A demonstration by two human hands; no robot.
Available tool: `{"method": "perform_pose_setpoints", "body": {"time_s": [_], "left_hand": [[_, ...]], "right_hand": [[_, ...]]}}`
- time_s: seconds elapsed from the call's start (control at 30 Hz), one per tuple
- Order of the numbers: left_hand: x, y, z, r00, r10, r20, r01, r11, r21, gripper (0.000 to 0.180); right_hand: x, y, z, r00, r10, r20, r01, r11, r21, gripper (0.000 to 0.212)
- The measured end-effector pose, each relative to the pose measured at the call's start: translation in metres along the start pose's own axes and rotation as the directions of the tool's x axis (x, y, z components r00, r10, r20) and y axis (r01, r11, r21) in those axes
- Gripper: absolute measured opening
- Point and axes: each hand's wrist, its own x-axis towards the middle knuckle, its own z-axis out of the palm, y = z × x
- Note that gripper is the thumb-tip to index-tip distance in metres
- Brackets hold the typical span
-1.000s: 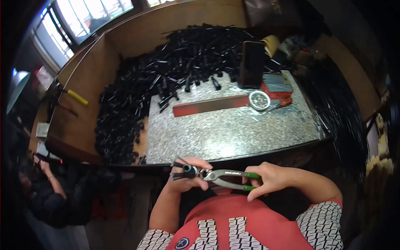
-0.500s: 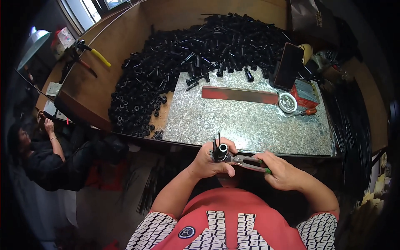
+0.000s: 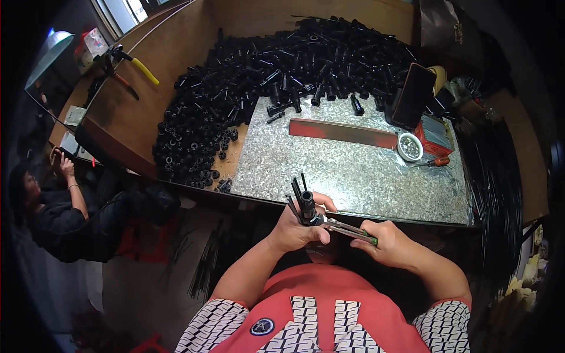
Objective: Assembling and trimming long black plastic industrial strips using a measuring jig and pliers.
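In front of my body, my left hand (image 3: 297, 230) is closed around a black tubular part (image 3: 306, 203) with several thin black rods (image 3: 295, 187) sticking up beside it. My right hand (image 3: 385, 240) grips the green-trimmed handles of a pair of pliers (image 3: 347, 227). The jaws of the pliers reach to the lower end of the black part, next to my left thumb; what exactly they bite on is too small to tell. Both hands are just off the near edge of a speckled stone slab (image 3: 329, 170).
A large heap of black tubular parts (image 3: 259, 76) covers the far side. On the slab lie a flat red-brown bar (image 3: 341, 133), a white bowl (image 3: 410, 147) and a screwdriver (image 3: 436, 162). A phone (image 3: 410, 94) stands behind a red box (image 3: 434, 137). At left, another person (image 3: 59, 212) sits working.
The black part in my left hand has tilted and turned, its rods now fanned out. The handles of the pliers have come closer together, and my right hand has shifted slightly left.
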Motion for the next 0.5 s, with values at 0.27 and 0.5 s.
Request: {"method": "perform_pose_setpoints", "body": {"time_s": [0.27, 0.5], "left_hand": [[0.003, -0.005, -0.003, 0.996, 0.090, -0.012, -0.089, 0.991, 0.103, 0.070], [-0.001, -0.001, 0.010, 0.996, 0.077, -0.054, -0.074, 0.995, 0.060, 0.066]], "right_hand": [[-0.001, 0.021, -0.027, 0.867, -0.143, -0.477, 0.043, 0.976, -0.214, 0.010], [0.030, 0.075, -0.112, 0.788, -0.057, -0.613, -0.284, 0.850, -0.444, 0.011]]}}
